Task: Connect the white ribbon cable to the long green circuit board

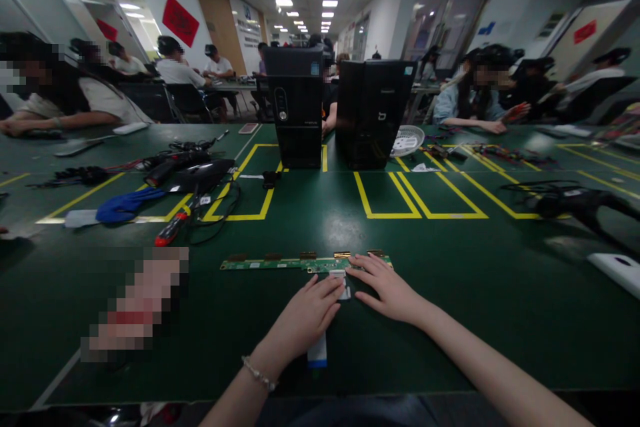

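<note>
A long, narrow green circuit board (270,265) with brass-coloured strips along its far edge lies flat on the table. My right hand (393,287) rests over its right part, fingers spread and stretched onto the board. My left hand (307,313), with a beaded bracelet at the wrist, lies palm down just in front of the board's near edge. Its outstretched fingers touch a white flat ribbon cable (317,351), which runs beneath that hand and shows a blue end on the near side. The cable's far end at the board is partly covered by my fingers.
Two black computer towers (300,113) stand beyond the board. To the left lie a red-and-black screwdriver (171,229), a blue cloth-like item (129,205) and black cabled devices. A white object (617,272) and black cabled gear sit right. Other people sit around the tables.
</note>
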`<state>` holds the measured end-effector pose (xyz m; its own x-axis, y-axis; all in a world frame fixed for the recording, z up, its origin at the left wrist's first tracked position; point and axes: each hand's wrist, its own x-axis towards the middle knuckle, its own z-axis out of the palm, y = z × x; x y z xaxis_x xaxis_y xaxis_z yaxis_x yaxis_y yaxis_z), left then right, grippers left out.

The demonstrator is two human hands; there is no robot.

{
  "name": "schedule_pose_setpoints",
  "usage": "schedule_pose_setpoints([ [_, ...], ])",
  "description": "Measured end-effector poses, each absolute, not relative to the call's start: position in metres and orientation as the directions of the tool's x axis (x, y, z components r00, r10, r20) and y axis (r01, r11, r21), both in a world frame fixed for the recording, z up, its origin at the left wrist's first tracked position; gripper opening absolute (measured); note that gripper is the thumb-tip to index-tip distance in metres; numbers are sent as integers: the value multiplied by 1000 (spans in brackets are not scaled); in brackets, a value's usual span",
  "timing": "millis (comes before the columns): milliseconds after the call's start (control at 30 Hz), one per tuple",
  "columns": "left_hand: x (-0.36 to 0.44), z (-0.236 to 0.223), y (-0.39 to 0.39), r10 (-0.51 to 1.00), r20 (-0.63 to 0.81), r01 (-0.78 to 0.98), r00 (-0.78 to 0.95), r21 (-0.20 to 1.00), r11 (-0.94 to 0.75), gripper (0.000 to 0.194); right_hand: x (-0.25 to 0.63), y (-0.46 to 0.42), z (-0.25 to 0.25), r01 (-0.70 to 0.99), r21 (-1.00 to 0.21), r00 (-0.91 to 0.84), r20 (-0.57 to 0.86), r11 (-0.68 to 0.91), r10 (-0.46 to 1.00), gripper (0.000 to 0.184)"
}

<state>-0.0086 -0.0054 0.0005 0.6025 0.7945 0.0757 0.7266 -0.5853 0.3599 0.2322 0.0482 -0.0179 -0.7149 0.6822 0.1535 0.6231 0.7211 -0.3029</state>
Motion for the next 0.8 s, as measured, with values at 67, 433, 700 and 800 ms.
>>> schedule_pose_setpoints([
  [67,-9,2,-6,790,68,728,609,349,-591,42,232,48,-18,624,-301,-715,152,721,682,49],
  [433,-6,-1,-7,760,216,703,613,290,-649,40,228,44,-13,635,-301,-702,160,712,694,49],
  [700,-64,8,-29,875,422,873,237,302,-382,37,230,46,-13,628,-318,-711,136,710,689,51],
  [800,-92,-6,-39,879,427,905,210,256,-341,35,231,47,-13,636,-327,-701,133,699,700,50],
])
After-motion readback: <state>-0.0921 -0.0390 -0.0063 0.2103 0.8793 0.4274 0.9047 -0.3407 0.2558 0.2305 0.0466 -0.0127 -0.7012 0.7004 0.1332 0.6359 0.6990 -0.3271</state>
